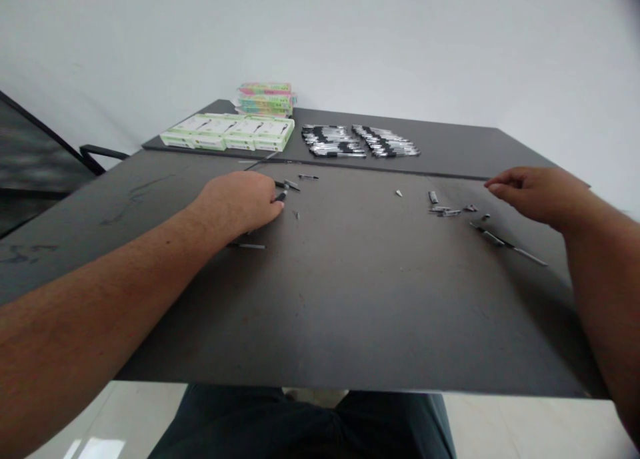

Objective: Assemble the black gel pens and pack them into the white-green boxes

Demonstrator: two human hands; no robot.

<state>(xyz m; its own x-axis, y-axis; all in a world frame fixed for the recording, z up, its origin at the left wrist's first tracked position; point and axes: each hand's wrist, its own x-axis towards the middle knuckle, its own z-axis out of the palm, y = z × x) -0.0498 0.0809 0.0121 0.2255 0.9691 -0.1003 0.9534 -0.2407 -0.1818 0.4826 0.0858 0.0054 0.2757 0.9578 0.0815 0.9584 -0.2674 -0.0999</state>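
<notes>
My left hand is closed around a pen barrel with a black grip, just above the left part of the table. Close to it lie loose pen parts: a short pen piece, a small tip and a thin clear tube partly under my wrist. On the right, my right hand hovers with thumb and fingers pinched together; anything between them is too small or hidden to tell. Below it lie a long thin pen refill, several short pen parts and a silvery piece.
Two rows of clear pens with black grips lie on the far table section. Green-and-white boxes sit left of them, with a stack of colourful packs behind. A black chair stands at the left edge.
</notes>
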